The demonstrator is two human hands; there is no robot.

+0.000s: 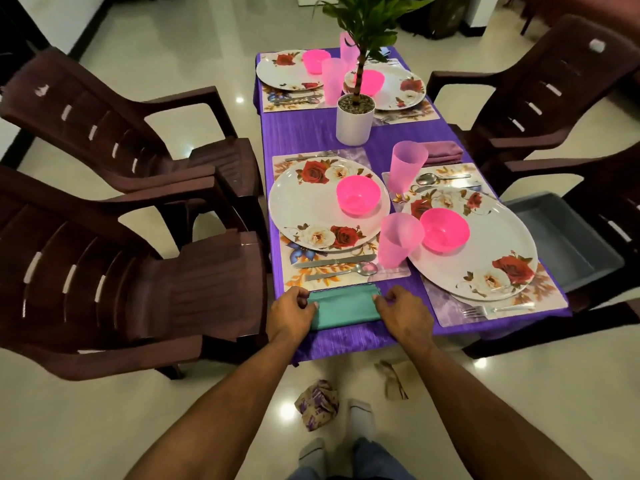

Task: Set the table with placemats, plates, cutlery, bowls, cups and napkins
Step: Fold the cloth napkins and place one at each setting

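A folded teal napkin [343, 306] lies on the purple tablecloth [304, 133] at the near edge, just below the near-left placemat [294, 254]. My left hand [291, 315] pinches its left end and my right hand [403, 311] pinches its right end. The near-left setting has a rose plate [308, 206] with a pink bowl [358, 195], a knife and spoon [341, 266], and a pink cup [398, 240]. The near-right rose plate [485, 251] holds another pink bowl [445, 228]. A purple napkin [445, 152] lies behind a second pink cup [407, 169].
A potted plant in a white pot [355, 121] stands mid-table, with two more settings behind it. Brown plastic chairs [114, 258] flank both sides. A grey tray [568, 237] sits on the right chair. Crumpled wrappers [317, 403] lie on the floor by my feet.
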